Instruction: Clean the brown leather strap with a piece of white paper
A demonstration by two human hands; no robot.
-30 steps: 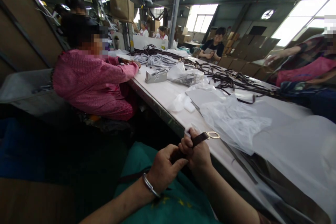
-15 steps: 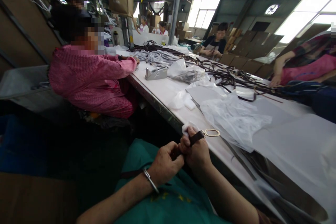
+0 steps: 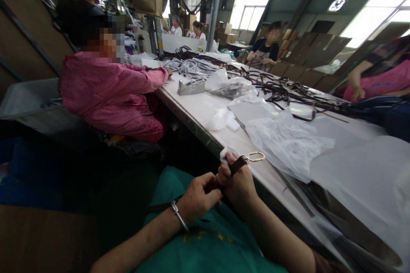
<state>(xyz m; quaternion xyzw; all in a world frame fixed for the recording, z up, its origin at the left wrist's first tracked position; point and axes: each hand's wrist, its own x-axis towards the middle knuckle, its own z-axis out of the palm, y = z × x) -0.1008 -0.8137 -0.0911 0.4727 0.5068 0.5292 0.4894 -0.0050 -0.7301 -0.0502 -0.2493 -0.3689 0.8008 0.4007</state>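
Observation:
My right hand (image 3: 239,181) is closed around a dark brown strap (image 3: 238,164), which looks like leather. From the strap's upper end a gold-coloured oval ring (image 3: 256,152) sticks out past my fingers. A wad of white cloth or tissue (image 3: 224,152) is pinched in the same hand. Just to the left, my left hand (image 3: 197,195) has its fingers closed on the lower part of the strap. How far the strap runs between the two hands is hidden by my fingers. Both hands are held over my green apron (image 3: 179,239), beside the table edge.
The long white table (image 3: 205,115) carries a grey tape dispenser (image 3: 191,87), crumpled plastic bags (image 3: 285,140) and a pile of dark straps (image 3: 272,87). A person in pink (image 3: 105,89) sits at the left side. Other people work across the table. A cardboard box (image 3: 45,239) stands at lower left.
My hands have shifted slightly left with the strap still in them. At the right, a co-worker's hand has lifted a little from the table. The camera view has tilted slightly.

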